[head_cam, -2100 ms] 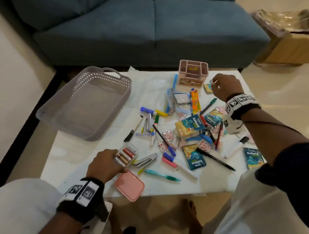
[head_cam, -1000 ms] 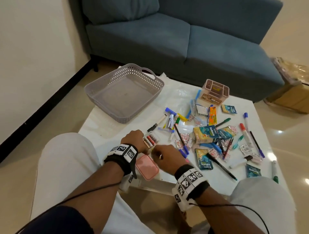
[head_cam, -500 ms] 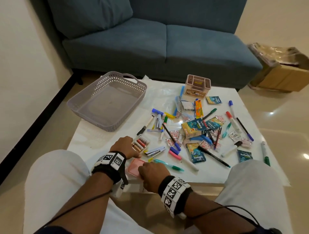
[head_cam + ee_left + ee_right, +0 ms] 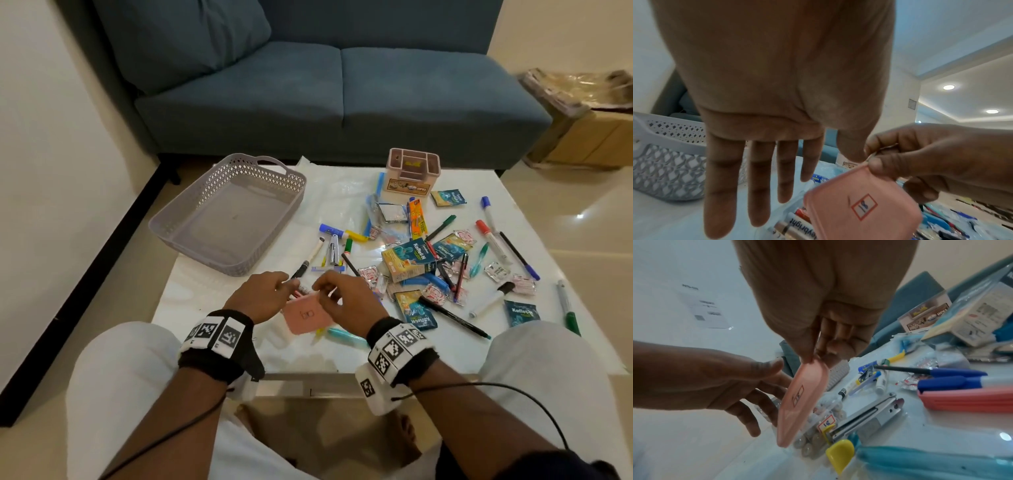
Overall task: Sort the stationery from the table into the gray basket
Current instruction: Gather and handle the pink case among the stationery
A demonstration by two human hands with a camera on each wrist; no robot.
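Note:
My right hand pinches one corner of a pink lid and holds it tilted above the table's near edge. In the right wrist view the pink lid hangs over a clear box of batteries. My left hand is just left of the lid, its fingers straight and spread, holding nothing. The gray basket stands with nothing in it at the table's far left. Pens, markers and a metal stapler lie scattered across the middle and right.
A pink desk organizer stands at the table's back. Coffee sachets, a small carton and wrapped sweets are mixed among the pens. A blue sofa is behind the table. My knees flank the front edge.
My right hand has lifted the pink lid off the table's front edge and brought it up over the battery box. My left hand has come off the box and spread its fingers.

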